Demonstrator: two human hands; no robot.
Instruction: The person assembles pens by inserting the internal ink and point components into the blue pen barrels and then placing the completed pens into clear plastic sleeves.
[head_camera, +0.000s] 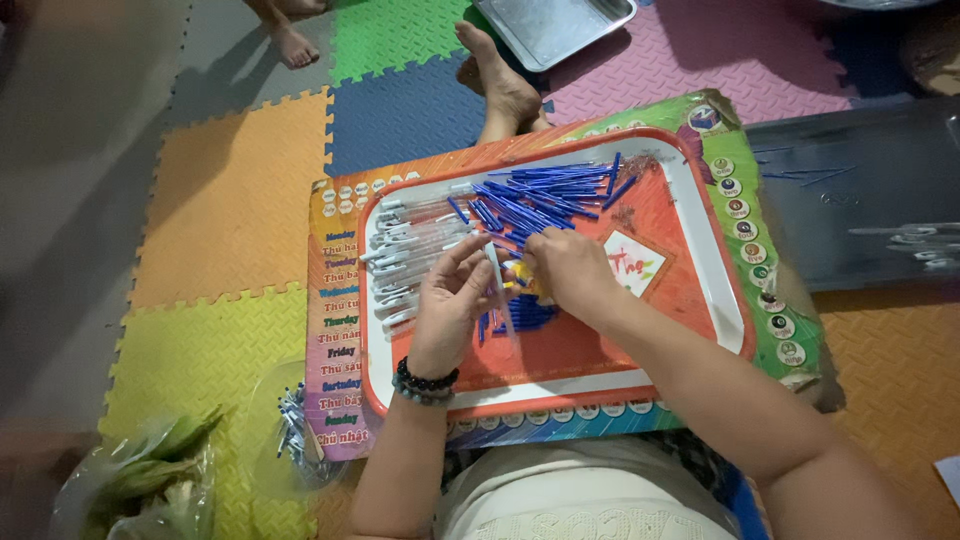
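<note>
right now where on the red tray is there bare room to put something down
The red tray is bare along its right side, past the right hand, and along the near edge below both hands. The left side is crowded with clear pen barrels, the top middle with blue refills, and the left hand sits between.

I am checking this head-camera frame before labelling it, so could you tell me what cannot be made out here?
- What the right hand pinches: its own knuckles hide it.
- The clear pen barrel at the left hand: blurred, its ends unclear.
- The bag by the red tray: contents too small to tell.
- The metal tray: cut off by the top edge.
</note>
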